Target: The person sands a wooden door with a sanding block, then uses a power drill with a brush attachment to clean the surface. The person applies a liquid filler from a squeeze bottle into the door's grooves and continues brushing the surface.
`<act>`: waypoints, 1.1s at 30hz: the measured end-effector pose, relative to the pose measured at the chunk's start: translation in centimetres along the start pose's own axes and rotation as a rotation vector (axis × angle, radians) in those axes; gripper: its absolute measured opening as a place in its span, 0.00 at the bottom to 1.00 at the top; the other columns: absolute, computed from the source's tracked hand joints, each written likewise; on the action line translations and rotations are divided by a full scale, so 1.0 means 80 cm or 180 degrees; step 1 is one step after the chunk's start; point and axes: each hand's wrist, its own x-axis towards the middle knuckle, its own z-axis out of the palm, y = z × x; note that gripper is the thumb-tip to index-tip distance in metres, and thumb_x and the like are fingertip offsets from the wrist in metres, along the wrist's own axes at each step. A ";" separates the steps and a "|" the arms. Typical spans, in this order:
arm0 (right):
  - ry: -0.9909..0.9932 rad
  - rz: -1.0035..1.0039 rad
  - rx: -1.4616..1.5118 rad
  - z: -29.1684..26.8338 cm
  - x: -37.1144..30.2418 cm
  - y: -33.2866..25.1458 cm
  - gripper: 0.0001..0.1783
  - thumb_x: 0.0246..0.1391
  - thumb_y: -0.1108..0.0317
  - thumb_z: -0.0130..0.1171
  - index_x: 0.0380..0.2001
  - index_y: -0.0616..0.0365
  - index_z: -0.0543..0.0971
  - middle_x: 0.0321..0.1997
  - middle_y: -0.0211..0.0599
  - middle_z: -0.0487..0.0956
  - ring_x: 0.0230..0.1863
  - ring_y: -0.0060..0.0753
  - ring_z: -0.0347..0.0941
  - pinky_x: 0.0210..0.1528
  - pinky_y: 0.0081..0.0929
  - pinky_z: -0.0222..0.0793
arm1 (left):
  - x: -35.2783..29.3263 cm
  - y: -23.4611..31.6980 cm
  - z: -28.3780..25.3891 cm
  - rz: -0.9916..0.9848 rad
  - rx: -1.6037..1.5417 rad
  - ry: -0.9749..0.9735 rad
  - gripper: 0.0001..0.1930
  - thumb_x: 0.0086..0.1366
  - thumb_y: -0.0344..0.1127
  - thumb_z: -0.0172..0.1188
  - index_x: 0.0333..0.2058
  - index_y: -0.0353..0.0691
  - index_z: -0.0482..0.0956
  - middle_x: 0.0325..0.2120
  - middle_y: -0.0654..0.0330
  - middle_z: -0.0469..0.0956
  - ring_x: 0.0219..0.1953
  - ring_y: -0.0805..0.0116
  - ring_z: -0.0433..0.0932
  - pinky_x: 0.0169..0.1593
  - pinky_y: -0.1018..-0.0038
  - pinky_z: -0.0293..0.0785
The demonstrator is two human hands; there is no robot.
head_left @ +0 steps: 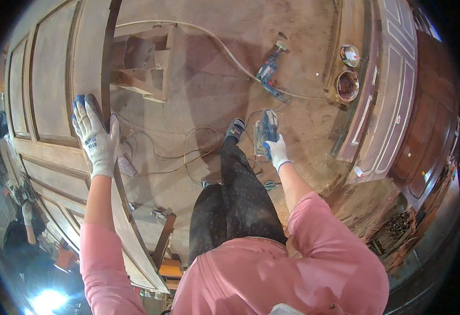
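Note:
A large panelled wooden door (91,58) lies raised along my left side. My left hand (97,142), in a white glove with blue fingertips, rests flat on its frame near the inner edge, fingers stretched out and holding nothing. My right hand (279,152), gloved alike, is closed around a blue and dark electric sander (268,128) with a flat rectangular pad. The sander hangs over the floor, away from the door, beside my right leg. A dark cord runs from it.
A power drill with a mixing head (268,71) lies on the floor ahead. Hose and cords (185,155) loop there. Two paint buckets (347,85) stand at right beside dark panelled doors (393,105). A wooden stand (159,68) is under the door. Another person (22,231) works far left.

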 end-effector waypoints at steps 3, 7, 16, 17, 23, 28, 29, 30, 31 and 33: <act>-0.0107 -0.0275 -0.0020 0.032 0.044 0.019 0.28 0.45 0.73 0.68 0.53 0.58 0.78 0.46 0.39 0.84 0.46 0.38 0.80 0.51 0.36 0.76 | 0.004 0.004 -0.001 -0.0018 -0.0060 -0.0069 0.45 0.67 0.44 0.61 0.75 0.35 0.49 0.77 0.45 0.48 0.79 0.46 0.45 0.79 0.51 0.38; -0.0416 -0.0380 -0.0851 0.093 0.075 -0.027 0.31 0.46 0.66 0.68 0.57 0.54 0.77 0.53 0.50 0.84 0.55 0.51 0.80 0.55 0.43 0.74 | 0.005 0.004 -0.003 -0.0015 -0.0178 -0.0137 0.44 0.67 0.43 0.61 0.75 0.35 0.50 0.76 0.45 0.49 0.79 0.46 0.44 0.79 0.52 0.37; -0.1141 -0.1215 -0.3283 0.253 0.208 -0.088 0.33 0.61 0.59 0.56 0.70 0.33 0.69 0.62 0.43 0.80 0.63 0.48 0.77 0.63 0.44 0.72 | 0.003 0.009 -0.002 -0.0153 -0.0517 -0.0308 0.42 0.65 0.28 0.58 0.75 0.33 0.50 0.75 0.41 0.51 0.78 0.42 0.46 0.78 0.53 0.39; -0.1303 -0.1438 -0.3405 0.266 0.227 -0.090 0.34 0.61 0.61 0.56 0.71 0.33 0.68 0.62 0.45 0.80 0.62 0.48 0.77 0.62 0.43 0.72 | 0.002 0.007 -0.001 -0.0124 -0.0505 -0.0336 0.41 0.67 0.28 0.57 0.76 0.33 0.48 0.76 0.42 0.50 0.79 0.43 0.45 0.78 0.53 0.39; -0.1843 -0.2168 -0.3910 0.298 0.327 -0.096 0.39 0.58 0.67 0.56 0.73 0.27 0.66 0.58 0.43 0.81 0.57 0.46 0.80 0.59 0.42 0.73 | -0.014 -0.015 0.005 -0.0541 -0.0531 -0.0362 0.39 0.74 0.30 0.54 0.76 0.33 0.44 0.76 0.43 0.47 0.78 0.50 0.47 0.78 0.58 0.41; -0.1575 -0.2417 -0.3968 0.285 0.380 -0.064 0.39 0.57 0.67 0.58 0.72 0.23 0.68 0.58 0.37 0.81 0.59 0.42 0.77 0.59 0.42 0.71 | -0.066 -0.094 -0.025 0.1049 0.1184 -0.0861 0.32 0.77 0.35 0.51 0.74 0.36 0.53 0.76 0.37 0.44 0.77 0.41 0.46 0.77 0.52 0.47; -0.1480 -0.2496 -0.3982 0.277 0.391 -0.059 0.39 0.57 0.67 0.58 0.71 0.22 0.68 0.58 0.36 0.81 0.59 0.42 0.77 0.59 0.43 0.70 | -0.071 -0.100 -0.032 0.1248 0.1494 -0.0922 0.30 0.77 0.36 0.51 0.74 0.39 0.56 0.76 0.36 0.43 0.77 0.37 0.47 0.76 0.50 0.50; -0.1455 -0.2476 -0.3944 0.271 0.397 -0.053 0.40 0.57 0.68 0.58 0.71 0.20 0.68 0.58 0.33 0.80 0.58 0.41 0.76 0.59 0.43 0.69 | -0.071 -0.102 -0.038 0.1464 0.1800 -0.0969 0.29 0.78 0.37 0.51 0.73 0.41 0.58 0.75 0.35 0.42 0.76 0.34 0.47 0.75 0.47 0.52; -0.1477 -0.2522 -0.3939 0.264 0.404 -0.048 0.40 0.57 0.68 0.58 0.71 0.21 0.68 0.58 0.32 0.80 0.57 0.41 0.76 0.59 0.43 0.69 | -0.072 -0.103 -0.041 0.1425 0.1760 -0.1004 0.28 0.78 0.35 0.51 0.73 0.45 0.58 0.75 0.34 0.43 0.76 0.31 0.48 0.73 0.45 0.57; -0.1519 -0.2613 -0.3928 0.251 0.414 -0.044 0.40 0.56 0.68 0.59 0.71 0.21 0.68 0.59 0.31 0.80 0.57 0.42 0.76 0.59 0.42 0.69 | -0.071 -0.105 -0.042 0.1356 0.1683 -0.1028 0.29 0.78 0.33 0.51 0.74 0.47 0.56 0.74 0.32 0.43 0.75 0.30 0.50 0.72 0.45 0.60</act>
